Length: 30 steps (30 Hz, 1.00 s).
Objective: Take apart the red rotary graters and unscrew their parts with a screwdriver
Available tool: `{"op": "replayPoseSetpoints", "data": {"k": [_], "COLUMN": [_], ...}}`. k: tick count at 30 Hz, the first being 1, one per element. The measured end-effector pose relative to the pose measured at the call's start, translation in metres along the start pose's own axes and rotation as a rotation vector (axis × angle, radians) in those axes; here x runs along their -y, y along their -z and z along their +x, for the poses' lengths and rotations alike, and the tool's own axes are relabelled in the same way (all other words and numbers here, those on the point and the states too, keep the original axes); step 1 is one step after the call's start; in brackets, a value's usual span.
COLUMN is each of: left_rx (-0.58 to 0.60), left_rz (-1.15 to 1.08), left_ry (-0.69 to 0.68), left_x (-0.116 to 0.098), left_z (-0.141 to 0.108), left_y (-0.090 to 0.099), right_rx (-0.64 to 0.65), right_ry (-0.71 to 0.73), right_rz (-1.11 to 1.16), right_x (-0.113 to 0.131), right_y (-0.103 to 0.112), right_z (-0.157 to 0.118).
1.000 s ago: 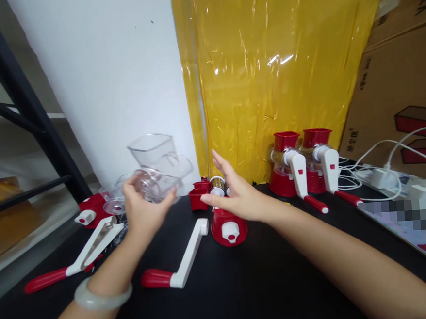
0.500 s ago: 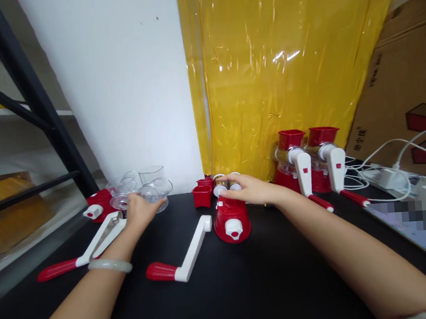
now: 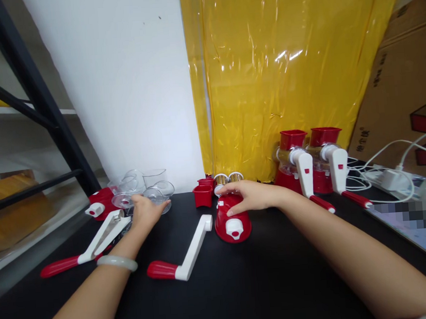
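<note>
At the left back, my left hand [image 3: 146, 211] closes round one of the clear plastic housings [image 3: 156, 192]. My right hand [image 3: 250, 196] rests on top of a red base [image 3: 232, 221] with a white knob, its thumb and fingers around the upper part. A white crank with a red handle [image 3: 193, 248] lies on the black table between my arms. Two more white cranks [image 3: 102, 237] lie beside my left wrist. Behind the left hand is another red base [image 3: 103, 203] with a white knob.
Small red hoppers [image 3: 203, 195] and metal drums [image 3: 235, 177] stand at the back centre. Two assembled red grinders [image 3: 295, 161] stand at the back right. White cables [image 3: 390, 193], a cardboard box [image 3: 386, 89] and a screen-like panel lie right. A black metal frame [image 3: 29, 89] rises left.
My right hand has moved down on the red base, its thumb now lower towards the knob. The metal drums behind show more. My left hand stays at the clear housings.
</note>
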State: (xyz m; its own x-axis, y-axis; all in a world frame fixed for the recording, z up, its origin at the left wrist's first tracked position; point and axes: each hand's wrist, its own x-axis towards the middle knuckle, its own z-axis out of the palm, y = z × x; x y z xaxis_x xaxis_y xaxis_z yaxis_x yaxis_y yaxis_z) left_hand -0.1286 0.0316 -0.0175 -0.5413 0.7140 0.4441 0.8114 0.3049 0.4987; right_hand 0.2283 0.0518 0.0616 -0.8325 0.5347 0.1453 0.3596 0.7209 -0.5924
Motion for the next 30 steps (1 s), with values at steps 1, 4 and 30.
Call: {"op": "replayPoseSetpoints", "data": {"k": [1, 4, 30], "left_rx": [0.006, 0.044, 0.034], "left_rz": [0.042, 0.225, 0.529], "left_ry": [0.026, 0.029, 0.021], "left_x": [-0.001, -0.004, -0.009], "left_z": [0.0, -0.001, -0.005], "left_y": [0.001, 0.006, 0.037], "right_rx": [0.004, 0.002, 0.029], "right_ry": [0.0, 0.018, 0.016], "right_rz": [-0.012, -0.03, -0.07], "right_x": [0.0, -0.002, -0.001], "right_y": [0.0, -0.001, -0.001], "right_z": [0.0, 0.001, 0.0]}}
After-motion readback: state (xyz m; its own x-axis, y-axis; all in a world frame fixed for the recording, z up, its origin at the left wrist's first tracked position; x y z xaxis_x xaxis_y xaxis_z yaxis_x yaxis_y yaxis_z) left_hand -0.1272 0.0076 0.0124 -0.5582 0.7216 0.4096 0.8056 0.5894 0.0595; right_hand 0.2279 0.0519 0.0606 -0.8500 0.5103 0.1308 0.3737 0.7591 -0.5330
